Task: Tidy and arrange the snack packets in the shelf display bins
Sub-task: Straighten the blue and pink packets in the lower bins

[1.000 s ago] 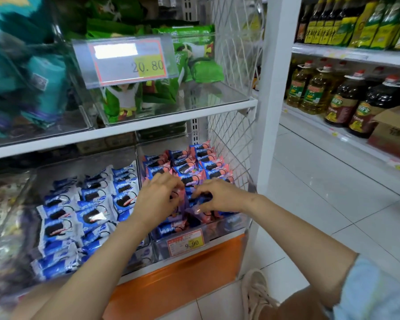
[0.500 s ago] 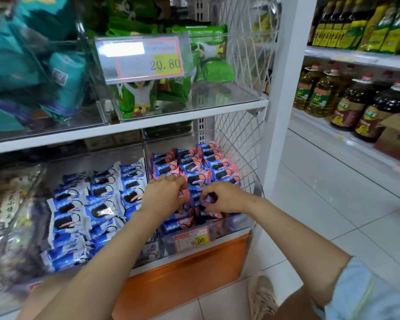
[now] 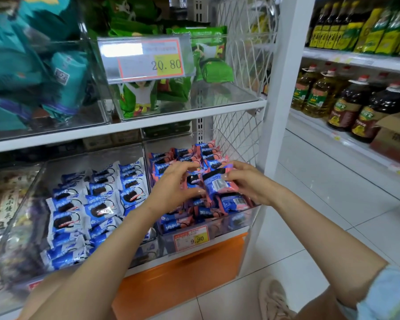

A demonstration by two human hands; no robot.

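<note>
**Head view: both hands hold packets over the lower right bin**

Head camera looks down at a shop shelf. The left hand (image 3: 171,188) and the right hand (image 3: 247,183) are close together, just above the clear bin (image 3: 231,224) at the right end of the lower shelf. Between them they hold a few pink-and-blue packets (image 3: 215,184). The left hand's fingers curl round them from the left side, and the right hand pinches them from the right side. The held packets are tilted and stand a little above the others. More packets of the same kind lie in rows in this bin, behind and under the hands. A price tag (image 3: 191,239) reading 9.90 is on the front of the bin.

Just beside it, to the left, a second bin holds blue-and-white packets (image 3: 97,204). On the shelf above are green packets (image 3: 208,65) behind a tag (image 3: 146,58) reading 20.80. Oil bottles (image 3: 346,107) stand on another shelf, far to the right.
</note>
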